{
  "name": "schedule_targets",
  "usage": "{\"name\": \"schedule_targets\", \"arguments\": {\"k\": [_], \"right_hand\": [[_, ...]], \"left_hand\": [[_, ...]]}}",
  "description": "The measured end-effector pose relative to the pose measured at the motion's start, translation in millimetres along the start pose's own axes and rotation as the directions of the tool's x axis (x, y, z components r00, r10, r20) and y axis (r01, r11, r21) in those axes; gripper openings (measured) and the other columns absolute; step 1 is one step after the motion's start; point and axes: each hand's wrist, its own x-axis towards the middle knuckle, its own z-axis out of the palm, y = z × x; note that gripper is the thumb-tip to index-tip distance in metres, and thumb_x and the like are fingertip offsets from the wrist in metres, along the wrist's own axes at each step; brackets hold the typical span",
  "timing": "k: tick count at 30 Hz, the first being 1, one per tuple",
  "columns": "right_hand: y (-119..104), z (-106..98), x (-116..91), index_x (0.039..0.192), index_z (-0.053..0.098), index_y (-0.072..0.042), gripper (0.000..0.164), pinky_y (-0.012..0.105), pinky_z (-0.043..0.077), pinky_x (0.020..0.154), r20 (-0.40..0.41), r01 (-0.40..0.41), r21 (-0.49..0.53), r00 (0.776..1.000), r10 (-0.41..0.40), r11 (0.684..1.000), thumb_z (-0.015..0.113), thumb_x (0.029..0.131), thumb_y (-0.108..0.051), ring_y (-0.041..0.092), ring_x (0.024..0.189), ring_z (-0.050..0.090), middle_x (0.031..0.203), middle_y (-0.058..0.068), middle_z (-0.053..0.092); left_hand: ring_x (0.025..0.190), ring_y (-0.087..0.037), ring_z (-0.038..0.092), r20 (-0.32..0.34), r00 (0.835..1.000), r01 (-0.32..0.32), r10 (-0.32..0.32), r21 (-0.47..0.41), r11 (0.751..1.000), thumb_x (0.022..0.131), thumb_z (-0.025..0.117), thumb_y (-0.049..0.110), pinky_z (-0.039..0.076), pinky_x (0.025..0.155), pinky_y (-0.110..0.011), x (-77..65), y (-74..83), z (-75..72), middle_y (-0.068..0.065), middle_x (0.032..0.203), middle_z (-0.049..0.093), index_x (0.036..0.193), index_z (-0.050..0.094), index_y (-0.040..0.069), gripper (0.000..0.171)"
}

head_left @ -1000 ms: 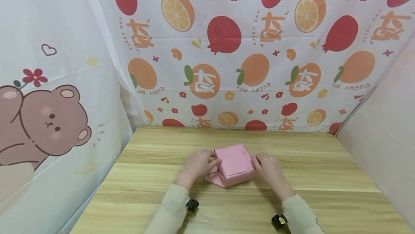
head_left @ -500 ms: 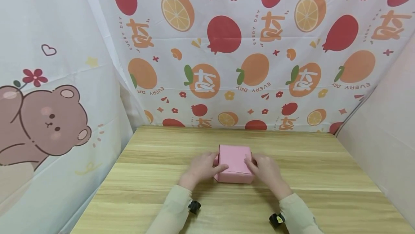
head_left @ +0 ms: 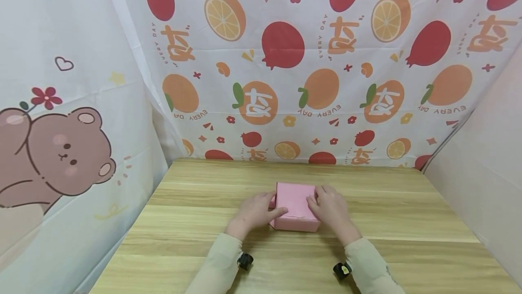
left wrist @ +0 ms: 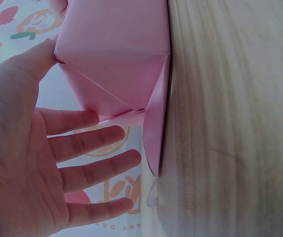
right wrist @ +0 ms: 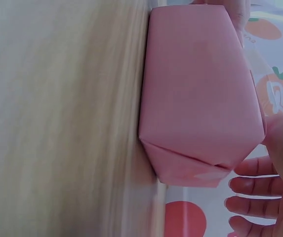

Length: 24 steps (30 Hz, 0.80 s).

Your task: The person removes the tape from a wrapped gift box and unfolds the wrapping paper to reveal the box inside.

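Here, left hand [head_left: 254, 211] and right hand [head_left: 332, 209], fingers extended, touch a pink box [head_left: 295, 202]; a curtain [head_left: 293, 63] hangs behind.

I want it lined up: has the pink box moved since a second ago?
Yes. Seen from above, the pink box has turned clockwise: its front edge, slanted before, nearly parallels the table's back edge.

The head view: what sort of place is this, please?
Probably a curtained-off work booth: a wood-grain table stands before a fruit-print cloth, and a bear-print cloth hangs at the left of the picture.
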Motion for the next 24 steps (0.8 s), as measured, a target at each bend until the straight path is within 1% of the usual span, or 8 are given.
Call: {"name": "schedule_targets", "arguments": {"k": [5, 10, 13, 18, 21, 24], "right_hand": [[-4, -1, 2, 0.074, 0.054, -0.014, 0.024, 0.027, 0.035, 0.051, -0.009, 0.019, -0.030, 1.000, -0.019, 0.999, 0.070, 0.084, -0.029, 0.016, 0.064, 0.043, 0.071, 0.000, 0.049], [-7, -1, 4, 0.074, 0.056, -0.014, 0.017, 0.030, 0.041, 0.055, -0.009, 0.025, -0.054, 1.000, -0.025, 0.998, 0.068, 0.082, -0.023, 0.017, 0.068, 0.047, 0.075, 0.001, 0.052], [-9, -2, 6, 0.073, 0.056, -0.014, 0.016, 0.032, 0.044, 0.056, 0.003, 0.022, -0.062, 1.000, -0.022, 0.998, 0.068, 0.081, -0.022, 0.018, 0.070, 0.049, 0.076, 0.001, 0.053], [-15, -5, 11, 0.072, 0.058, -0.011, 0.014, 0.036, 0.047, 0.055, 0.052, 0.013, -0.071, 0.999, -0.010, 0.997, 0.065, 0.081, -0.018, 0.020, 0.069, 0.052, 0.074, 0.003, 0.054], [-18, -6, 14, 0.075, 0.060, -0.009, 0.012, 0.039, 0.050, 0.057, 0.095, -0.007, -0.079, 0.995, 0.014, 0.997, 0.064, 0.081, -0.017, 0.022, 0.070, 0.055, 0.075, 0.005, 0.055], [-20, -6, 16, 0.075, 0.060, -0.007, 0.011, 0.041, 0.051, 0.058, 0.121, -0.028, -0.080, 0.992, 0.038, 0.996, 0.063, 0.081, -0.016, 0.024, 0.070, 0.055, 0.075, 0.006, 0.055]], "left_hand": [[0.124, -0.027, 0.059, 0.002, 1.000, 0.000, 0.000, 0.001, 1.000, 0.087, 0.050, 0.071, 0.051, 0.099, -0.047, -0.1, 0.5, -0.4, -0.011, 0.136, 0.061, 0.143, 0.049, 0.010, 0.083], [0.123, -0.026, 0.060, 0.001, 1.000, -0.002, 0.002, -0.008, 1.000, 0.088, 0.050, 0.070, 0.051, 0.098, -0.046, 0.3, 1.0, -1.5, -0.011, 0.135, 0.061, 0.143, 0.049, 0.009, 0.082], [0.122, -0.026, 0.060, 0.001, 1.000, -0.005, 0.005, -0.016, 1.000, 0.088, 0.051, 0.069, 0.052, 0.097, -0.046, 0.6, 0.7, -1.9, -0.010, 0.134, 0.062, 0.143, 0.050, 0.009, 0.081], [0.120, -0.026, 0.062, -0.001, 1.000, -0.009, 0.009, -0.017, 1.000, 0.088, 0.052, 0.069, 0.053, 0.095, -0.045, 0.7, -0.4, -2.5, -0.010, 0.132, 0.063, 0.142, 0.050, 0.009, 0.081], [0.118, -0.025, 0.063, -0.002, 1.000, -0.009, 0.009, -0.017, 1.000, 0.088, 0.052, 0.069, 0.053, 0.093, -0.045, 1.4, -1.1, -2.3, -0.009, 0.131, 0.064, 0.142, 0.050, 0.009, 0.081], [0.116, -0.024, 0.064, -0.002, 1.000, -0.010, 0.010, -0.016, 1.000, 0.087, 0.051, 0.070, 0.054, 0.092, -0.044, 2.5, -1.9, -1.6, -0.008, 0.130, 0.065, 0.142, 0.050, 0.010, 0.081]]}}
